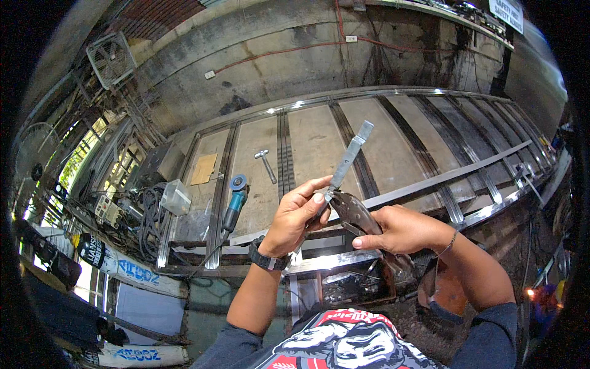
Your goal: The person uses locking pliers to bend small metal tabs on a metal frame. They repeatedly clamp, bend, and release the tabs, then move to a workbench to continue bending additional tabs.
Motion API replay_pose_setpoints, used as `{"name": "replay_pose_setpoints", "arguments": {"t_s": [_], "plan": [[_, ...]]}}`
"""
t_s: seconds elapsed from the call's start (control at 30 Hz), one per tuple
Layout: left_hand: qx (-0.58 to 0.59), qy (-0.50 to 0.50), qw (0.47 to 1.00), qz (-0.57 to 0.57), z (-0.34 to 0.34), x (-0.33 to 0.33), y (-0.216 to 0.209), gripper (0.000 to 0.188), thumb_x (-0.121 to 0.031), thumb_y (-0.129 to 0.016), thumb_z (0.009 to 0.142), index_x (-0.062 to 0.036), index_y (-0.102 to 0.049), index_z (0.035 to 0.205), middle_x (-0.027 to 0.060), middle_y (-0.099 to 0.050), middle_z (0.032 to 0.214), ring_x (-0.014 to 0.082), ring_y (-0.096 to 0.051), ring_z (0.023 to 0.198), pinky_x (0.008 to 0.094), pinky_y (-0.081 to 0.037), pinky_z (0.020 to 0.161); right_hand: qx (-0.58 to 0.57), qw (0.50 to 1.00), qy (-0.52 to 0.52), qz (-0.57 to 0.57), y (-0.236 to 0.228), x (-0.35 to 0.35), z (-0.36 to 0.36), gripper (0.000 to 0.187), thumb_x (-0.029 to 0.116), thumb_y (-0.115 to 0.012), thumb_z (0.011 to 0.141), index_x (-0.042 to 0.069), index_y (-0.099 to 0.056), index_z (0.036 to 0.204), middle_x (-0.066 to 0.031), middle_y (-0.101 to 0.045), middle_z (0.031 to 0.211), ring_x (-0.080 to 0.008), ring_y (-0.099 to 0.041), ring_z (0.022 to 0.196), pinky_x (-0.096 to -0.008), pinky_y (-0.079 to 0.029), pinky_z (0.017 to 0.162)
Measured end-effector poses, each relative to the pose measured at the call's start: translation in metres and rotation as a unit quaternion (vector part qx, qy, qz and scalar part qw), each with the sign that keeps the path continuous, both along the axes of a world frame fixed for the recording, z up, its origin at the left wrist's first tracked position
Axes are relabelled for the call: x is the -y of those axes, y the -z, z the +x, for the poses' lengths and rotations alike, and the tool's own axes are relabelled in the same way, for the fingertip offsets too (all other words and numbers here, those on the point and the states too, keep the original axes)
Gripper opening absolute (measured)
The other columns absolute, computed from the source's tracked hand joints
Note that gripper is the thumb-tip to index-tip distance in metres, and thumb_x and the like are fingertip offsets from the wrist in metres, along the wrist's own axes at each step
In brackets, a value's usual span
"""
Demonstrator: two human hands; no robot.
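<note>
In the middle, my left hand [295, 215] is closed with its thumb pressed near the lower end of a thin flat metal strip [349, 158]. The strip points up and to the right, and its top end is bent. My right hand [402, 229] is wrapped round a worn, dark brown, shiny tool [353, 209] that looks like pliers. The tool's upper end meets the strip's lower end at my left fingertips, where the exact contact is hidden. Below my right hand, more of its brown body shows.
A long frame of metal bars [284, 154] spans the bench. On it lie a hammer [265, 166], a blue angle grinder [235, 200] and a piece of cardboard [203, 169]. Left are a clear plastic box [176, 197], coiled cables [152, 215] and gas cylinders [129, 267].
</note>
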State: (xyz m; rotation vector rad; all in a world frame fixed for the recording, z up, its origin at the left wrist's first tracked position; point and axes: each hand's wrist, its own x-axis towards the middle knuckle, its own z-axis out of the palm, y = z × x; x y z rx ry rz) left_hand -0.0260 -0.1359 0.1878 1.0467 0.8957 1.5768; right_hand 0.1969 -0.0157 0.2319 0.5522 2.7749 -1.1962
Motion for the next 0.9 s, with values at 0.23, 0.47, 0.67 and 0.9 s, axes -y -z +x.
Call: {"name": "replay_pose_setpoints", "arguments": {"t_s": [0.23,0.47,0.67,0.9], "plan": [[-0.088,-0.072,0.993,-0.023,0.009,-0.01,0.009,0.039,-0.024,-0.056,0.108,-0.0024,-0.057,0.141,-0.0018,-0.058,0.074,0.0027,-0.043,0.055,0.0197,-0.032,0.048,0.019,0.996,0.021,-0.08,0.004,-0.005,0.008,0.052,0.047,-0.074,0.093,-0.004,-0.072,0.1,-0.0179,-0.071,0.078,-0.0231,-0.07,0.074,-0.0413,-0.054,0.07],[-0.183,-0.176,0.967,0.007,0.035,-0.015,0.042,0.037,-0.021,-0.055,0.108,-0.0004,-0.061,0.139,-0.0051,-0.058,0.077,0.0013,-0.048,0.065,0.0184,-0.035,0.054,-0.035,0.992,0.102,-0.073,0.042,-0.003,0.019,0.043,0.035,-0.083,0.087,-0.001,-0.068,0.104,-0.012,-0.071,0.078,-0.0189,-0.067,0.073,-0.0366,-0.054,0.07],[-0.154,-0.082,0.981,-0.085,0.029,-0.026,0.078,0.036,-0.017,-0.058,0.106,0.0019,-0.062,0.137,-0.0039,-0.061,0.08,0.0018,-0.05,0.067,0.0182,-0.036,0.056,-0.014,0.983,0.066,-0.169,0.117,-0.005,0.038,0.041,0.017,-0.079,0.09,0.002,-0.059,0.123,-0.0099,-0.069,0.093,-0.0141,-0.067,0.081,-0.0328,-0.054,0.069],[-0.173,0.016,0.948,-0.268,0.01,-0.061,0.13,0.034,-0.011,-0.054,0.105,-0.0002,-0.063,0.136,-0.0021,-0.06,0.075,0.0035,-0.044,0.055,0.0216,-0.034,0.049,-0.035,0.838,0.168,-0.519,0.2,0.019,0.045,0.032,0.003,-0.065,0.097,0.004,-0.048,0.124,-0.0038,-0.058,0.087,-0.014,-0.061,0.064,-0.0314,-0.054,0.053]]}}
